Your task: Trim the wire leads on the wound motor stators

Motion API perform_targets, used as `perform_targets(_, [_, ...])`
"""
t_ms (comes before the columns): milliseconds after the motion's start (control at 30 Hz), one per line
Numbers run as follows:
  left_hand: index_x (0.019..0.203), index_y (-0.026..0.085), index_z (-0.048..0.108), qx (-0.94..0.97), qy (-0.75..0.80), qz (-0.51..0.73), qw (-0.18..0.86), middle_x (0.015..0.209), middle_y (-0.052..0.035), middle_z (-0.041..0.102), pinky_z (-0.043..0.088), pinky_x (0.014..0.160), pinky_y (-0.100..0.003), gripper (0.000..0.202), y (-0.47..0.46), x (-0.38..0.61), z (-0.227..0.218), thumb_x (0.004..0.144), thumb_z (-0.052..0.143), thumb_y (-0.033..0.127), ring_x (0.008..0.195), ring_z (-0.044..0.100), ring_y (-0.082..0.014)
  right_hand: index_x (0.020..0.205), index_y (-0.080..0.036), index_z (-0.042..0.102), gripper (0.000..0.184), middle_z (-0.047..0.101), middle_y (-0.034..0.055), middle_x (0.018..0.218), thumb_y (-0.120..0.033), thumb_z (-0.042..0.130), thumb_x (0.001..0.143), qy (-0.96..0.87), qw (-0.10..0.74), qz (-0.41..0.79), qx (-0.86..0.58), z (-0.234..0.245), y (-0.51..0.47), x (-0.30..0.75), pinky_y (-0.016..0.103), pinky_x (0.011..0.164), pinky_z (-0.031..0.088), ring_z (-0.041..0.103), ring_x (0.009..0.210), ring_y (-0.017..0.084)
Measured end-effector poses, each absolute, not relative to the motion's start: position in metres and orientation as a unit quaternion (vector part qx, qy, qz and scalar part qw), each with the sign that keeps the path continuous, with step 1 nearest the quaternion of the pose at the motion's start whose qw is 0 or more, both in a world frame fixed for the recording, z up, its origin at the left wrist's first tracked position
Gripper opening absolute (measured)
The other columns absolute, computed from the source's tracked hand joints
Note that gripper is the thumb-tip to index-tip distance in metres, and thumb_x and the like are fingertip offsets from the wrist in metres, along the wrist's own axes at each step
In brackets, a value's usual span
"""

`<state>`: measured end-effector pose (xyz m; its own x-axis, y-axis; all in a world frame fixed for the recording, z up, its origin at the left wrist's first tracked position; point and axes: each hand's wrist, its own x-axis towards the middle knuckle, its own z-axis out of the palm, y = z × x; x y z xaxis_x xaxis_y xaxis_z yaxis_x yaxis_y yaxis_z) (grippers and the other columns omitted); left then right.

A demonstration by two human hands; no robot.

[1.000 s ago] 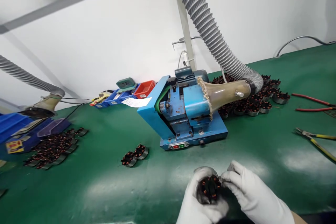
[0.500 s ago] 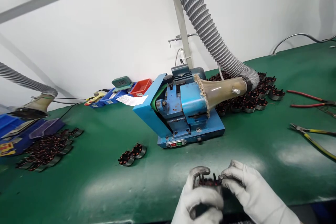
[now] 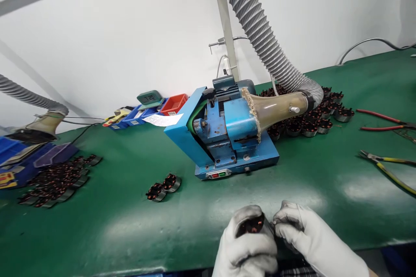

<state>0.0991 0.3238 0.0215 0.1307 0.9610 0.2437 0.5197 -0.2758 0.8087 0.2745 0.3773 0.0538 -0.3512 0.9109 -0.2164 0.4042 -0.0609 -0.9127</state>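
Note:
My left hand (image 3: 248, 244), in a white glove, is wrapped round a motor stator (image 3: 252, 225); its dark inside and copper windings show between thumb and fingers. Close against the stator's right side, my gloved right hand (image 3: 294, 225) has thumb and fingertips pinched together. What lies in that pinch is too small and dark to make out. Two more stators (image 3: 163, 188) lie side by side on the green bench, left of my hands. Beyond my hands stands a blue belt machine (image 3: 240, 125) with a red and green switch.
A grey hose (image 3: 260, 26) runs down to the machine's hood. Stators crowd behind it (image 3: 312, 123) and at the left (image 3: 61, 181). Red-handled pliers (image 3: 380, 121) and yellow-handled cutters (image 3: 386, 166) lie right. A red bin (image 3: 174, 104) and a clock (image 3: 149, 98) stand at the back.
The stator in my left hand has been tilted, so its upright prongs no longer show and its windings face me. My right hand stays pinched beside it. The view has shifted slightly.

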Motion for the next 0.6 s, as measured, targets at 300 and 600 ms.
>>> perform_targets(300, [0.093, 0.025, 0.058, 0.710, 0.418, 0.381, 0.420, 0.099, -0.0022, 0.056, 0.051, 0.077, -0.025, 0.037, 0.345, 0.097, 0.020, 0.063, 0.062, 0.005, 0.090, 0.059, -0.0164, 0.073, -0.020, 0.064, 0.024, 0.062, 0.0069, 0.076, -0.034, 0.046, 0.077, -0.663, 0.301, 0.404, -0.555, 0.039, 0.373, 0.274, 0.033, 0.071, 0.048, 0.059, 0.076, 0.021])
perform_targets(600, [0.122, 0.020, 0.045, 0.803, 0.493, 0.334, 0.041, 0.113, -0.0111, 0.051, 0.047, 0.088, -0.039, 0.051, 0.339, 0.109, -0.017, 0.075, 0.047, 0.002, 0.111, 0.047, -0.0241, 0.072, -0.015, 0.045, 0.023, 0.037, -0.0047, 0.049, -0.027, 0.032, 0.086, -0.632, 0.063, 0.590, -0.498, 0.020, 0.393, 0.273, 0.021, 0.044, 0.037, 0.037, 0.042, 0.010])
